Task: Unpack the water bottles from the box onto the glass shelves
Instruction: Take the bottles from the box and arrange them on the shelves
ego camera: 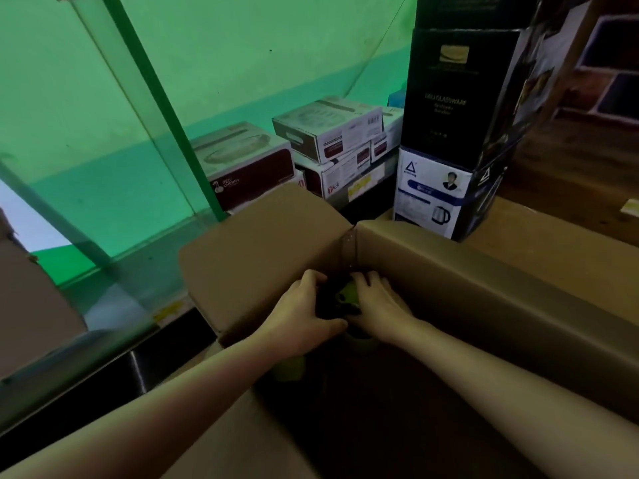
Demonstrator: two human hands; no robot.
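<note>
Water bottle [346, 296], green, grasped by both hands in box [449, 271] corner.
Left hand [301, 311] and right hand [378, 307] grip blind; snagging the flap risks a drop.

Glass shelf [152, 281], low at left against the green wall, carrying boxed glassware [242, 164] and stacked white cartons [332, 133]. At right, a brown box top [539, 236] bearing a kettle carton [432, 195] under a black carton [456, 91].

Shop: boxed kitchenware [328, 133], glass shelves [114, 160]
</note>
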